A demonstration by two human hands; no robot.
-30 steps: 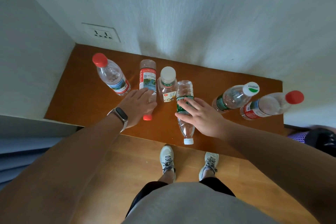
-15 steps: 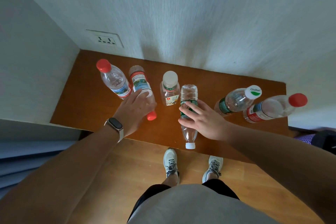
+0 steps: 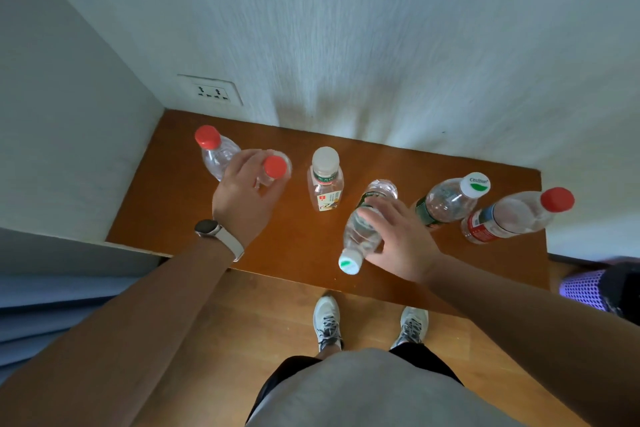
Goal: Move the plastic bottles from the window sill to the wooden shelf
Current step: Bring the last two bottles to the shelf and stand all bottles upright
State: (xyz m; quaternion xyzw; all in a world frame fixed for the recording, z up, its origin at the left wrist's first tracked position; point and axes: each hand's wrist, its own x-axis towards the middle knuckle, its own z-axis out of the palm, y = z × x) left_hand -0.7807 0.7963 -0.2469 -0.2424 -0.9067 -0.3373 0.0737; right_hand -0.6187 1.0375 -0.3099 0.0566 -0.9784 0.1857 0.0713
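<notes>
Since the earlier frame, the left hand point(image 3: 246, 198) had turned its red-capped bottle point(image 3: 275, 166) from lying with the cap toward the person to cap-up, and the right hand point(image 3: 401, 239) had raised the cap end of the green-labelled bottle point(image 3: 360, 239).

Nearest the camera, two grey shoes point(image 3: 327, 321) stood on the wood floor point(image 3: 277, 315) just short of the wooden shelf point(image 3: 166, 204). A watch point(image 3: 211, 229) sat on the left wrist.

Left-hand fingers point(image 3: 249, 159) were curled round the red-capped bottle below its cap; whether its base touched the shelf could not be determined. Right-hand fingers point(image 3: 374, 208) were wrapped over the middle of the green-labelled bottle, which was tilted, white cap toward the person.

Four further bottles stood on the shelf:
- the far-left bottle point(image 3: 216, 152), just behind the left hand
- the squat bottle point(image 3: 325, 184), between the hands
- the white-and-green-capped bottle point(image 3: 450, 199), right of the right hand
- the far-right bottle point(image 3: 512, 217), right of the right hand

A wall socket point(image 3: 209, 90) was mounted above the shelf's far left corner.
</notes>
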